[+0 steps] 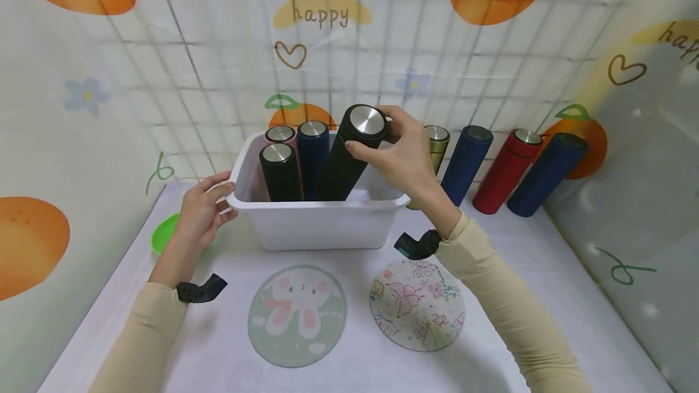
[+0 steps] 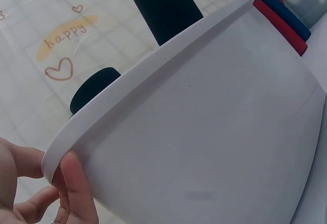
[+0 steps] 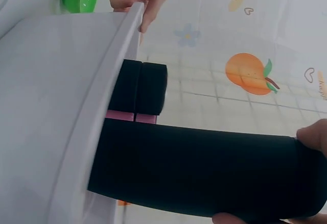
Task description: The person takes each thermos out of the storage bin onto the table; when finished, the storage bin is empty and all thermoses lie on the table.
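Note:
A white plastic tub [image 1: 322,226] stands on the table, and my left hand [image 1: 199,211] pinches its left rim between thumb and fingers. My right hand [image 1: 406,153] grips a black thermos bottle [image 1: 344,165] by its silver-topped lid end. That bottle leans to the right, its lower part inside the tub behind the front wall; its base is hidden. Left of it in the tub stand another black thermos [image 1: 281,178], a navy thermos [image 1: 314,153] and a mostly hidden pink thermos [image 1: 281,133]. In the right wrist view the gripped black bottle [image 3: 204,168] rises past the rim.
Right of the tub stand a gold thermos [image 1: 438,145], a blue one [image 1: 466,162], a red one [image 1: 505,174] and another blue one [image 1: 548,176]. A green bowl [image 1: 164,233] is by my left wrist. Two round mats, rabbit [image 1: 297,320] and butterfly [image 1: 417,308], lie in front.

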Demonstrator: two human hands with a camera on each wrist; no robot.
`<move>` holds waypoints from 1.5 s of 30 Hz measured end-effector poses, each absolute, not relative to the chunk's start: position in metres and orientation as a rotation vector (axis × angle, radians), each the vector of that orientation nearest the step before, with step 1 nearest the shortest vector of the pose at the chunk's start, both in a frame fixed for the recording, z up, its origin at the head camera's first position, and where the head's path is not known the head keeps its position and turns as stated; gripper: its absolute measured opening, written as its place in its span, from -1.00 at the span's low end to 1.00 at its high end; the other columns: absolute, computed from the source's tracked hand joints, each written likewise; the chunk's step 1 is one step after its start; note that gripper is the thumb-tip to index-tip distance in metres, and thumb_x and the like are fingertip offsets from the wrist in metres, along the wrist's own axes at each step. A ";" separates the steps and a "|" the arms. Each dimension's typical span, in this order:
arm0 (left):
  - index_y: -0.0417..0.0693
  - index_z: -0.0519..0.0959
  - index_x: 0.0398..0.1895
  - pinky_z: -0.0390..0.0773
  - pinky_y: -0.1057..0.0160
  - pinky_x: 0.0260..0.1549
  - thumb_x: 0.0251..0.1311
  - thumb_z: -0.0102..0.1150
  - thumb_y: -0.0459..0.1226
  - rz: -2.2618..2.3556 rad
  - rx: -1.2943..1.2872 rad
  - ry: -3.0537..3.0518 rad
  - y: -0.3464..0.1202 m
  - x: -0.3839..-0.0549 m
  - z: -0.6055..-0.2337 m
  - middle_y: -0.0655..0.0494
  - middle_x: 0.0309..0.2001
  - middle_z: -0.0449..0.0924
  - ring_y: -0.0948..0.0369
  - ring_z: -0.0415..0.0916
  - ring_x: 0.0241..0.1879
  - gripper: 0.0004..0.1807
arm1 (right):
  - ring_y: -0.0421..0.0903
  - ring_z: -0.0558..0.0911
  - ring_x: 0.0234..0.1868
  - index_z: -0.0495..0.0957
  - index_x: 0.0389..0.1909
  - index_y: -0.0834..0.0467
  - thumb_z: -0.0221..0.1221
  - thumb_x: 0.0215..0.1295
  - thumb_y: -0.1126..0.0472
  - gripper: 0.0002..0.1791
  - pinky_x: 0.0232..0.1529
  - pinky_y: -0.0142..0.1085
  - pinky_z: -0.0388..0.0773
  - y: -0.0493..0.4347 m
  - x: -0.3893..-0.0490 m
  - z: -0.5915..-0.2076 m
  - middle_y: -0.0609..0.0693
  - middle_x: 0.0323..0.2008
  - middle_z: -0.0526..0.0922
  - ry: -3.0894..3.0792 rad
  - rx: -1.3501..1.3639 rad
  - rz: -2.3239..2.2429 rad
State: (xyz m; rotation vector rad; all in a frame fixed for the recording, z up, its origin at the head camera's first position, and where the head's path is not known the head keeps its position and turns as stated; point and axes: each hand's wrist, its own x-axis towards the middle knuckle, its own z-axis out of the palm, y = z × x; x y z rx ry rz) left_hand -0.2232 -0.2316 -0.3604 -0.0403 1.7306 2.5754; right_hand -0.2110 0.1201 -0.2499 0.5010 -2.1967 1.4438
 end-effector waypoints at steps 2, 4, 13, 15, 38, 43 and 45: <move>-0.13 0.45 0.14 0.62 0.31 -0.52 0.33 0.25 -0.38 2.580 -0.045 1.731 -0.232 -0.223 -0.362 0.08 -0.21 0.60 0.23 0.61 -0.45 -0.64 | -0.13 0.70 -0.20 0.60 0.08 0.11 0.54 -0.03 0.11 -0.40 -0.04 -0.27 0.58 0.122 -0.210 -0.248 -0.01 -0.21 0.74 -2.177 0.517 1.433; -0.13 0.46 0.15 0.62 0.32 -0.52 0.33 0.25 -0.37 2.580 -0.050 1.737 -0.232 -0.224 -0.363 0.08 -0.21 0.60 0.23 0.61 -0.45 -0.65 | -0.14 0.69 -0.22 0.61 0.08 0.11 0.54 -0.03 0.12 -0.41 -0.04 -0.29 0.58 0.125 -0.209 -0.247 -0.02 -0.21 0.74 -2.158 0.522 1.422; -0.15 0.44 0.18 0.61 0.32 -0.51 0.33 0.24 -0.37 2.566 -0.048 1.747 -0.232 -0.227 -0.362 0.07 -0.20 0.59 0.24 0.60 -0.46 -0.61 | -0.14 0.66 -0.27 0.63 0.09 0.10 0.53 -0.01 0.12 -0.42 -0.11 -0.32 0.56 0.143 -0.198 -0.236 0.00 -0.21 0.73 -2.097 0.474 1.383; -0.15 0.43 0.18 0.62 0.32 -0.51 0.33 0.25 -0.37 2.564 -0.051 1.746 -0.233 -0.226 -0.362 0.08 -0.20 0.59 0.24 0.60 -0.45 -0.61 | -0.13 0.64 -0.31 0.63 0.09 0.10 0.53 -0.01 0.11 -0.41 -0.20 -0.35 0.54 0.146 -0.195 -0.232 0.01 -0.22 0.73 -2.094 0.462 1.370; -0.18 0.42 0.17 0.62 0.32 -0.51 0.32 0.26 -0.36 2.591 -0.016 1.725 -0.233 -0.225 -0.365 0.07 -0.20 0.60 0.23 0.61 -0.45 -0.60 | -0.18 0.70 -0.25 0.64 0.09 0.10 0.51 -0.01 0.24 -0.44 -0.07 -0.38 0.58 0.188 -0.175 -0.208 -0.07 -0.21 0.74 -2.019 0.381 1.277; -0.18 0.42 0.17 0.61 0.32 -0.51 0.32 0.26 -0.36 2.594 -0.011 1.717 -0.234 -0.226 -0.363 0.07 -0.19 0.59 0.23 0.60 -0.45 -0.60 | -0.17 0.68 -0.23 0.65 0.07 0.09 0.50 -0.01 0.26 -0.46 -0.05 -0.38 0.56 0.198 -0.172 -0.205 -0.09 -0.20 0.73 -1.997 0.337 1.254; -0.17 0.42 0.17 0.61 0.32 -0.51 0.32 0.26 -0.37 2.595 -0.019 1.709 -0.235 -0.226 -0.363 0.07 -0.19 0.60 0.23 0.60 -0.45 -0.61 | -0.17 0.68 -0.22 0.65 0.08 0.10 0.49 0.00 0.27 -0.47 -0.05 -0.38 0.56 0.201 -0.170 -0.204 -0.09 -0.18 0.73 -1.991 0.322 1.245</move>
